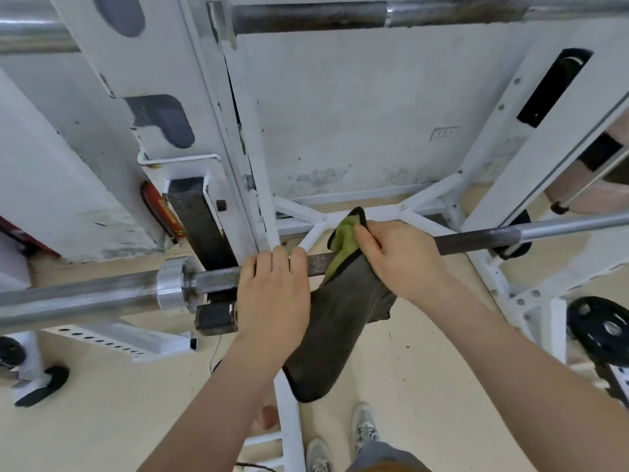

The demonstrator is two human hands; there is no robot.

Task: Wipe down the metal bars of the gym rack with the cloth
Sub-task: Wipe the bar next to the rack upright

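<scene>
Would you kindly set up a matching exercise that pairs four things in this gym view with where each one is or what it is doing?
Things:
1. left hand
2. right hand
3. cloth
4. weight plate

States:
A. draped over the barbell, hanging down
B. low at the far right
C. bare on the barbell
D. pressing the cloth on the barbell

Pairs: 1-C, 2-D, 3-A, 4-B
</scene>
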